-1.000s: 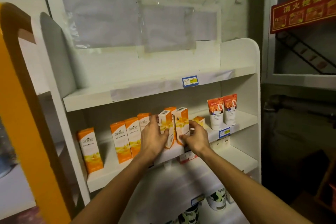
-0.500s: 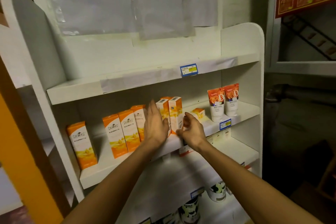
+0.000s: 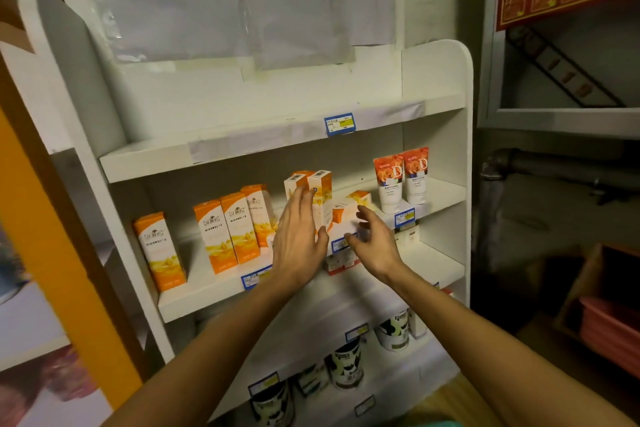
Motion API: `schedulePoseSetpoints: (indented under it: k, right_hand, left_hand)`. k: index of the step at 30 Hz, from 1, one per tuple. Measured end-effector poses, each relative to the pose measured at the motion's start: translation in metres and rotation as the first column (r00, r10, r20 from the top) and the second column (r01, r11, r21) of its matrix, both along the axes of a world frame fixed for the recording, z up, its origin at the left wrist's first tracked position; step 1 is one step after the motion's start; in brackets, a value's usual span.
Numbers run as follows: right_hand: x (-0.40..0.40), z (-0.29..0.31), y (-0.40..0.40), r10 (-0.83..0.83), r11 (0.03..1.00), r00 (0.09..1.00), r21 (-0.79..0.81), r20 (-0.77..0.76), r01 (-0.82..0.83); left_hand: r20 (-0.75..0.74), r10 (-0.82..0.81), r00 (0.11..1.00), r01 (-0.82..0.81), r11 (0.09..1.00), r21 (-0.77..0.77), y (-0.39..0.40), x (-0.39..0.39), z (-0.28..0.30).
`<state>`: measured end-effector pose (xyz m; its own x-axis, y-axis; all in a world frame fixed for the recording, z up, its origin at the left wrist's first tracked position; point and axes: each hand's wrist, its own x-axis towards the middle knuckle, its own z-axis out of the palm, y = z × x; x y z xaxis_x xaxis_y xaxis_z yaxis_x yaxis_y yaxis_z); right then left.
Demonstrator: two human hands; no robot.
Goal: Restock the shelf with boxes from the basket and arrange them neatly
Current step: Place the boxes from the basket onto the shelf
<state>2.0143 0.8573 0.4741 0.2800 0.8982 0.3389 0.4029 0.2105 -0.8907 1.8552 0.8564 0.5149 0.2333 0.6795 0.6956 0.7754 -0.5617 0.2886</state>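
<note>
left hand (image 3: 298, 242): your fingers spread flat against upright orange boxes (image 3: 320, 199), steadying them
right hand (image 3: 375, 242): fingers loosely apart, empty

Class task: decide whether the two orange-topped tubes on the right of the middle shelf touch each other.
Touching. The head view shows the left tube and right tube side by side, edges meeting with no gap.

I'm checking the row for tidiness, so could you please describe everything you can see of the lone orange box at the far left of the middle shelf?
The lone orange box is a tall, narrow carton, seemingly cardboard, orange at top and bottom with a white middle band, dark lettering and a yellow-orange graphic. It stands upright, closed, leaning slightly, near the front edge of the middle shelf, apart from the other boxes. Neither hand touches it.
</note>
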Motion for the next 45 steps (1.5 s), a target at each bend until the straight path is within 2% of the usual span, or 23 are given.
schedulePoseSetpoints:
  k: [3, 5, 8, 14, 22, 29, 38, 45]
  right_hand:
    - [-0.008, 0.013, 0.008, 0.023, 1.000, 0.998, -0.009, -0.064, -0.024]
    - [-0.017, 0.023, 0.016, 0.080, 0.997, 0.995, -0.002, -0.065, -0.080]
    - [-0.031, 0.026, 0.029, 0.134, 0.991, 0.991, -0.022, -0.014, -0.134]
    - [-0.038, 0.017, 0.053, 0.128, 0.991, 0.989, -0.052, 0.071, -0.125]
    - [-0.040, 0.012, 0.076, 0.131, 0.990, 0.987, -0.063, 0.089, -0.125]
    - [-0.042, 0.022, 0.072, 0.158, 0.985, 0.980, -0.093, 0.122, -0.147]
    - [-0.048, 0.019, 0.049, 0.113, 0.993, 0.991, -0.035, 0.070, -0.111]
    - [-0.042, 0.025, 0.047, 0.077, 0.995, 0.994, -0.074, 0.083, -0.071]
  left_hand:
    - [0.007, 0.006, 1.000, -0.006, 0.997, -0.082, -0.003, -0.003, -0.007]
    - [-0.046, 0.019, 0.999, -0.023, 0.997, -0.076, 0.000, -0.009, -0.009]
    - [-0.156, 0.054, 0.986, -0.062, 0.997, -0.042, 0.012, -0.020, -0.011]
    - [-0.246, 0.120, 0.962, -0.155, 0.980, -0.127, 0.039, -0.034, -0.023]
    - [-0.318, 0.134, 0.939, -0.180, 0.976, -0.120, 0.054, -0.035, -0.029]
    - [-0.339, 0.148, 0.929, -0.207, 0.967, -0.145, 0.053, -0.029, -0.025]
    - [-0.309, 0.147, 0.940, -0.192, 0.974, -0.121, 0.037, -0.035, -0.029]
    - [-0.311, 0.145, 0.939, -0.180, 0.980, -0.087, 0.031, -0.041, -0.026]
